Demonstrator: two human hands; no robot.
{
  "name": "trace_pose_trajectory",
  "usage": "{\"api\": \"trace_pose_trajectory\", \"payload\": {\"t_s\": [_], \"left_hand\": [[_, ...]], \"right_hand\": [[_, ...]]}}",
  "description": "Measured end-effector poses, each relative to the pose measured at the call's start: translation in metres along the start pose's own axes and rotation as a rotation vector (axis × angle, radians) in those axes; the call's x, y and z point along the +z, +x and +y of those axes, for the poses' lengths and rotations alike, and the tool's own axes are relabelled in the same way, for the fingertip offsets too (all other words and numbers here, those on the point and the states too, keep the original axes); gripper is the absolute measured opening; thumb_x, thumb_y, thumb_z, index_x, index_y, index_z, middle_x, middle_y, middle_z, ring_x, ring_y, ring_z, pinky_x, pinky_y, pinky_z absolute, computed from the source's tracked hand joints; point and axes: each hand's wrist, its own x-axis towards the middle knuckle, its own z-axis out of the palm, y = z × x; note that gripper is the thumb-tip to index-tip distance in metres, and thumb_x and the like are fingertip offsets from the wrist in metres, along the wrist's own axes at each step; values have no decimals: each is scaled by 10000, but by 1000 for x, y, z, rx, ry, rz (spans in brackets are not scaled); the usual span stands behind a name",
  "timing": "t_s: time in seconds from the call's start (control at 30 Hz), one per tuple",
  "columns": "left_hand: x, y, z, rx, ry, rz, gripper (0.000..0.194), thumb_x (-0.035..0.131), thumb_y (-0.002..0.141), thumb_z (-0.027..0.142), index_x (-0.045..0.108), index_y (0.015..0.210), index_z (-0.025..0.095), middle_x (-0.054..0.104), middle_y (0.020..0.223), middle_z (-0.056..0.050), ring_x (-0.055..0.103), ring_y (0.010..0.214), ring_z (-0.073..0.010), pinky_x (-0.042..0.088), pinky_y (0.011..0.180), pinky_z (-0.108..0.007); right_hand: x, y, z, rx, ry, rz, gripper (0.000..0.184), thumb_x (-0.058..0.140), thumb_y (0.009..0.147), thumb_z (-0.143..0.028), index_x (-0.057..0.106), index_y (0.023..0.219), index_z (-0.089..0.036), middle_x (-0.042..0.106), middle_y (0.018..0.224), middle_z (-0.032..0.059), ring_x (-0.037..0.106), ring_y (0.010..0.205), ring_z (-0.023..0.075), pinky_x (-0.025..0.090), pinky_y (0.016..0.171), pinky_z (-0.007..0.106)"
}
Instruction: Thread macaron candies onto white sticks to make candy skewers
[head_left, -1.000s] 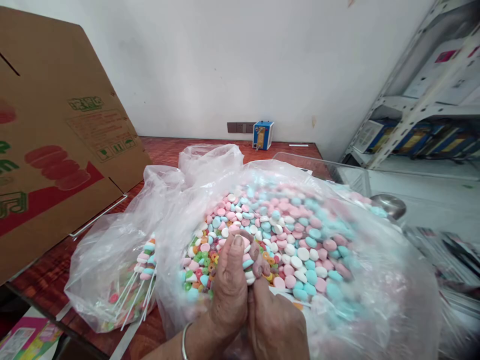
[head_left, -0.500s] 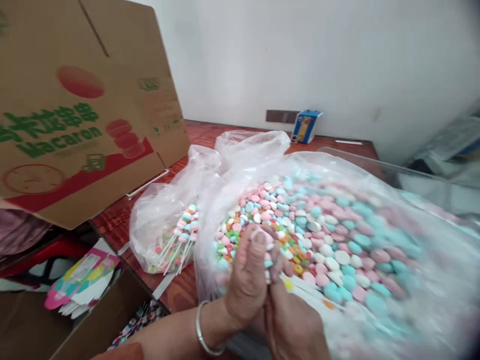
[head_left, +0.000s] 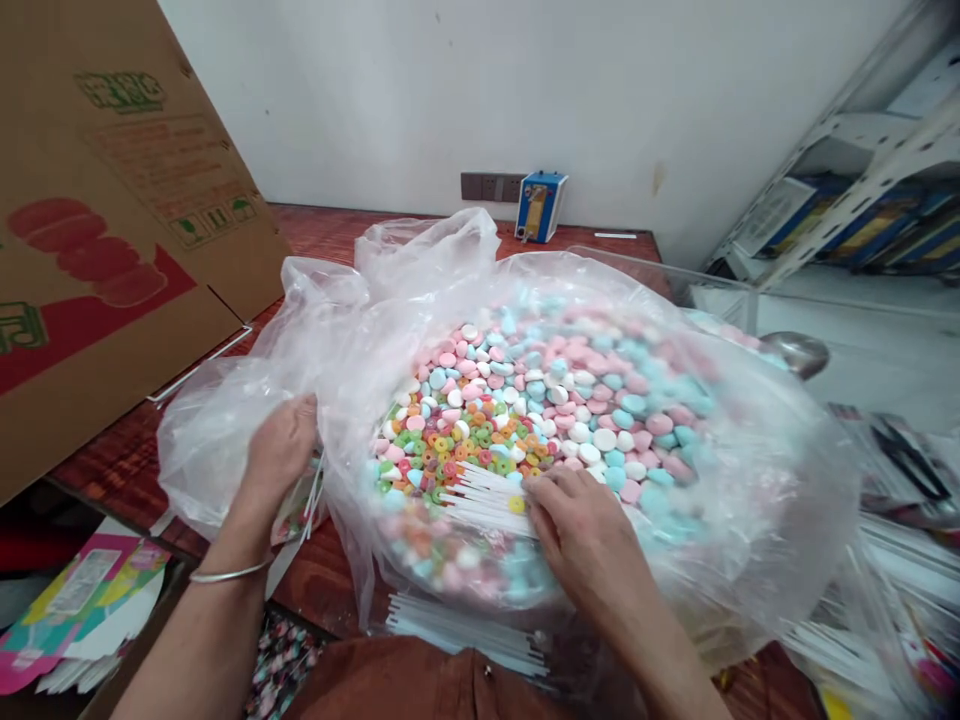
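Observation:
My left hand [head_left: 281, 450] is at the small clear plastic bag [head_left: 202, 440] on the left, its fingers curled in. Whatever it may hold is hidden; a few white sticks [head_left: 313, 495] show just below it. With fingers bent together, my right hand [head_left: 581, 515] grips the ends of white paper sticks [head_left: 484, 497], one carrying a yellow ring candy [head_left: 516, 504]. These sticks lie over a large open plastic bag [head_left: 787, 500] full of pink, blue and white button-shaped candies [head_left: 604, 440]. Small coloured ring candies [head_left: 480, 435] are heaped at its near left.
A large cardboard box [head_left: 135, 190] stands at the left. More white sticks [head_left: 465, 635] lie at the front edge. A blue box [head_left: 540, 207] sits by the wall socket. At right are a metal scoop [head_left: 796, 352] and shelving [head_left: 862, 150].
My hands were pressed together around candies over the big bag. Now they are apart: the left has moved to the small bag, the right to the white sticks. The view has swung right.

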Motion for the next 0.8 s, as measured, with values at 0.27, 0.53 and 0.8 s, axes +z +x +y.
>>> {"api": "trace_pose_trajectory", "payload": {"t_s": [0.27, 0.53, 0.8], "left_hand": [[1, -4, 13, -17, -76, 273, 356, 385, 996, 409, 641, 980, 162, 678, 1036, -125, 613, 1054, -296, 462, 928, -440], [-17, -42, 105, 298, -394, 408, 134, 580, 938, 226, 698, 982, 180, 694, 1000, -59, 642, 988, -203, 485, 931, -347], [13, -62, 141, 414, -586, 53, 136, 580, 936, 189, 702, 991, 214, 699, 1003, -62, 647, 987, -201, 497, 884, -320]], "right_hand": [[8, -4, 1, -26, 122, 210, 238, 466, 994, -163, 701, 971, -194, 694, 958, 73, 600, 930, 219, 466, 811, 334], [1, 7, -9, 26, 188, 317, 224, 483, 991, -198, 698, 930, -212, 708, 910, 56, 630, 869, 202, 477, 749, 304], [-2, 16, -12, 43, 218, 331, 215, 499, 993, -205, 703, 927, -198, 697, 882, 56, 628, 854, 201, 472, 739, 301]]}}
